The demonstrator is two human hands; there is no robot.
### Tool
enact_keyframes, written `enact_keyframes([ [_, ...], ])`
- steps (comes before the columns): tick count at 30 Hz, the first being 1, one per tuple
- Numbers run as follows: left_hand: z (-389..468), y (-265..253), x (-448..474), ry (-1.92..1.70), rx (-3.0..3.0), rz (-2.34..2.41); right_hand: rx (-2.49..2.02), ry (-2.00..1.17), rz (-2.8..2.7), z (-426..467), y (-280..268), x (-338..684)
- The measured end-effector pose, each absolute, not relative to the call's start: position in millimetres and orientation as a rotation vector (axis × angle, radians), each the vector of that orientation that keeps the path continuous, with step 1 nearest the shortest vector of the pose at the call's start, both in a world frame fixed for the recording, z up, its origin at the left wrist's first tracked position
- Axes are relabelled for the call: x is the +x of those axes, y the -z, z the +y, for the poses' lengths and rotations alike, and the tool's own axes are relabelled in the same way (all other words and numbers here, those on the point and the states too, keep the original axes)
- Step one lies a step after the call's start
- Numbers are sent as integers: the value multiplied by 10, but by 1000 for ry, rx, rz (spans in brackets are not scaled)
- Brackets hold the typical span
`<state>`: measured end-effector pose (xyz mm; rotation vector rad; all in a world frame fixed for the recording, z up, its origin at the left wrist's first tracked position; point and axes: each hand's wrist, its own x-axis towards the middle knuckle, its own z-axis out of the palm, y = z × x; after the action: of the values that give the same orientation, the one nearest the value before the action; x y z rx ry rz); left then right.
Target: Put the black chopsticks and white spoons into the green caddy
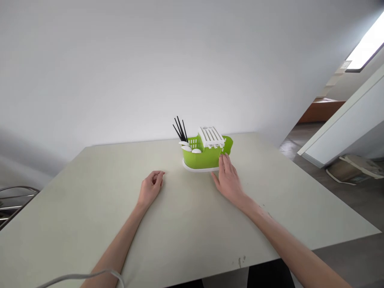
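Observation:
A green utensil holder (200,159) with a white base and a white slotted top (212,136) stands toward the back of the table. Several black chopsticks (180,130) lean out of its left end. Below them, white spoons (186,148) show their rounded backs over the rim. My right hand (229,178) is open, its outstretched fingers touching the holder's front right side. Left of the holder and apart from it, my left hand (151,186) rests on the table with fingers curled closed; nothing shows in it.
The pale table (90,192) backs onto a plain wall (135,72). A grey cable (81,276) crosses my left forearm at the bottom. A metal rack (18,202) is at the left edge. A lidded container (351,170) sits on the floor at right.

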<state>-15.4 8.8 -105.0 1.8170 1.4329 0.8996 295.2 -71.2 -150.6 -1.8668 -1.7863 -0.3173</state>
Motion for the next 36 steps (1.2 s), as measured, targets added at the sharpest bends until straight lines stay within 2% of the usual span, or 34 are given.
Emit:
enact_keyframes([
  [9, 79, 1065, -227, -883, 1868, 1443, -1947, 382, -1867, -727, 1513, 3058],
  [26, 367, 1296, -1186, -859, 1882, 1455, -2183, 465, -1754, -482, 1815, 3181],
  [36, 478, 1357, -1367, -851, 1889, 1450, -2225, 371, -1695, -479, 1818, 3289],
])
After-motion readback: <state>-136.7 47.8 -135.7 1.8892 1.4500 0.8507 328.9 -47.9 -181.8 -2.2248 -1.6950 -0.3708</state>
